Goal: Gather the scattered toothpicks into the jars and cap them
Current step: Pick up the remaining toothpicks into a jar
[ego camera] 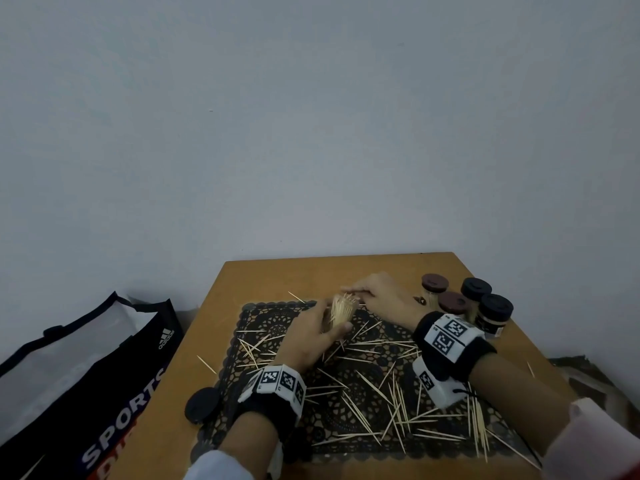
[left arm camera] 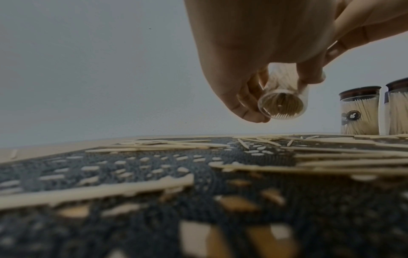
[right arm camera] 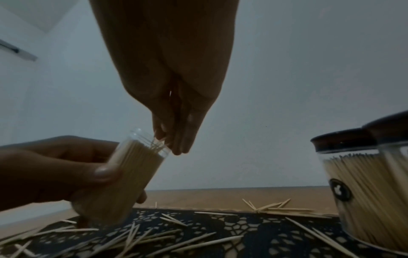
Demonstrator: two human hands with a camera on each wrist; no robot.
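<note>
My left hand (ego camera: 311, 336) grips a clear uncapped jar (ego camera: 341, 310) packed with toothpicks, tilted above the black lace mat (ego camera: 346, 403). The left wrist view looks at the jar (left arm camera: 281, 103) from below its base, with my left hand (left arm camera: 253, 97) curled round it. My right hand (ego camera: 372, 292) reaches over the jar's mouth, fingertips pinching a few toothpicks (right arm camera: 158, 142) that stick into the jar (right arm camera: 123, 179). In the right wrist view my right hand (right arm camera: 174, 136) points down at the rim. Many loose toothpicks (ego camera: 398, 407) lie scattered over the mat.
Several capped jars (ego camera: 478, 303) full of toothpicks stand at the table's back right, near my right wrist. A loose black lid (ego camera: 202, 405) lies at the mat's left edge. A sports bag (ego camera: 86, 379) sits on the floor to the left. The wooden table (ego camera: 270, 275) ends at a grey wall.
</note>
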